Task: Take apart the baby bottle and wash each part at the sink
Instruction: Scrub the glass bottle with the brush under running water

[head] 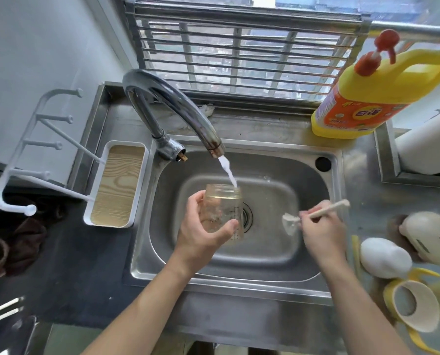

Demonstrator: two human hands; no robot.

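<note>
Clear bottle body (224, 210), gripped in the left hand (203, 235) over the middle of the sink (239, 279), tilts its mouth under the tap (178, 101) stream to catch water; the right hand (321, 233) pinches a small brush (318, 212) alongside (ready for scrubbing, I judge).

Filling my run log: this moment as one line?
phase: rinse bottle | left hand: grips bottle under faucet stream | right hand: holds brush over sink, outside bottle
</note>
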